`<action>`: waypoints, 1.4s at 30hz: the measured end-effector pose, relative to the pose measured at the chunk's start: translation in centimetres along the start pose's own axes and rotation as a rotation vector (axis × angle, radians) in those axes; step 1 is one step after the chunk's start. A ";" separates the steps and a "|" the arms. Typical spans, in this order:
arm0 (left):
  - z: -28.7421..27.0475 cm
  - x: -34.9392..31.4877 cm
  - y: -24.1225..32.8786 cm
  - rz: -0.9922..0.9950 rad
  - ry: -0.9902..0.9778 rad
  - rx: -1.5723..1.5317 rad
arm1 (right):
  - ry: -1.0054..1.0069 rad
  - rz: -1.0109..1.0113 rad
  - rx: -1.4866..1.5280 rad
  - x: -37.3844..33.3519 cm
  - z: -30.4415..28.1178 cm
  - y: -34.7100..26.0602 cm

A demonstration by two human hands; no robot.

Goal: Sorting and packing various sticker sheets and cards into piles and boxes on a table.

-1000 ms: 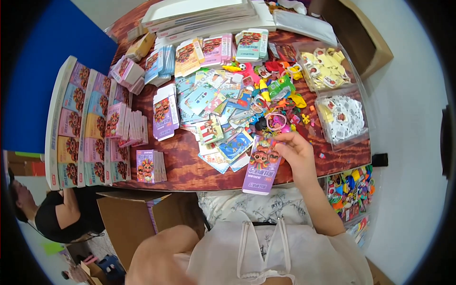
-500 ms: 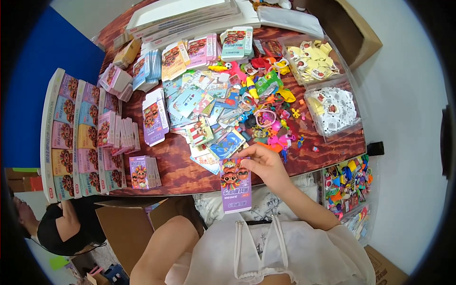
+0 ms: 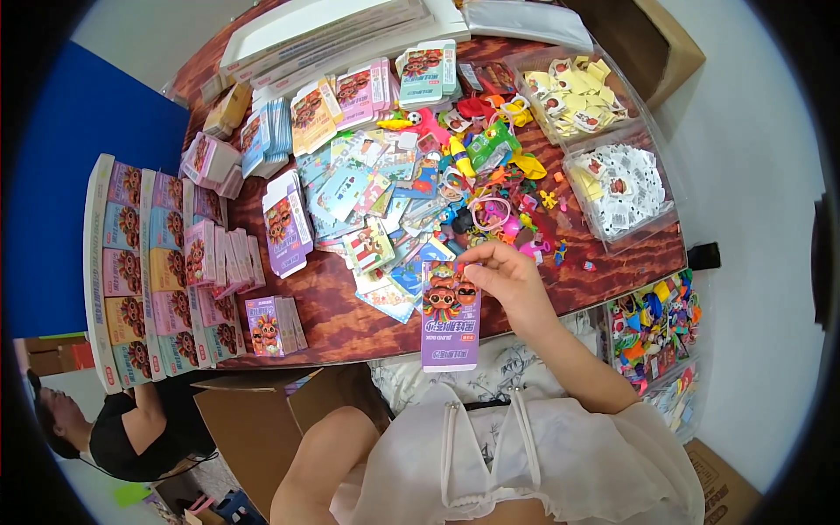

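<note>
My right hand (image 3: 512,284) is closed, with thumb and fingertips pinching the top corner of a purple printed carton (image 3: 451,337). The carton hangs upright at the table's near edge, its lettering upside down and cartoon heads near the top. My left hand is out of view. Just beyond the held carton lies a spread heap of printed cards (image 3: 346,188). Small colourful plastic toys (image 3: 499,184) are piled to the right of the cards. On the left, an open purple carton (image 3: 287,223) and a short row of purple boxes (image 3: 271,328) rest on the table.
Display trays of filled boxes (image 3: 127,271) stand at the left edge. Stacks of flat cartons (image 3: 315,114) line the back, before white trays (image 3: 332,44). Clear bins hold yellow packets (image 3: 573,105) and white packets (image 3: 617,192). A cardboard box (image 3: 254,429) sits below; a person (image 3: 122,437) works at left.
My right hand has lifted the purple carton slightly upward and to the right in the picture. The whole view has shifted a little, and the person at left has moved.
</note>
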State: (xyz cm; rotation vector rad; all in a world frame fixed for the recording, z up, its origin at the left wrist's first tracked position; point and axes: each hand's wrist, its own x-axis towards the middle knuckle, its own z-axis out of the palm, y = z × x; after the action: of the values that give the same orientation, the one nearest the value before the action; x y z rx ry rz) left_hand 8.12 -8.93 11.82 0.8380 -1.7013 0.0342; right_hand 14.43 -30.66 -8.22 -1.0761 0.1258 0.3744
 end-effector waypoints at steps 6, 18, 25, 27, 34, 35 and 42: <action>3.6 -4.1 1.0 -0.207 0.450 0.209 | 0.056 0.058 0.144 0.2 0.5 -0.7; 4.3 -16.3 -11.2 -0.996 0.982 0.627 | -0.012 0.223 0.469 0.2 4.5 1.5; 3.6 -15.9 -10.0 -1.052 1.196 0.502 | -0.196 0.303 -0.046 1.0 2.8 -1.0; 2.8 -16.4 -8.5 -1.125 1.271 0.377 | -0.105 -0.359 -0.818 2.4 0.9 -1.7; 2.0 -15.4 -7.6 -1.478 0.811 0.854 | 0.310 -0.793 -1.525 7.0 -2.9 -4.0; 2.0 -15.4 -7.4 -1.501 0.713 0.950 | 0.285 -0.792 -1.483 7.0 -3.0 -4.3; 2.6 -17.3 -5.8 -1.436 0.948 0.786 | -0.011 -0.282 -0.206 6.6 -2.7 -6.2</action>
State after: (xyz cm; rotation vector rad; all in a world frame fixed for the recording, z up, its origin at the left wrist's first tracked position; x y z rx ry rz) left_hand 10.13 -5.62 -6.14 2.0309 0.0877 0.0983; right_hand 22.98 -34.04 -6.14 -1.2756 -0.0766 0.1403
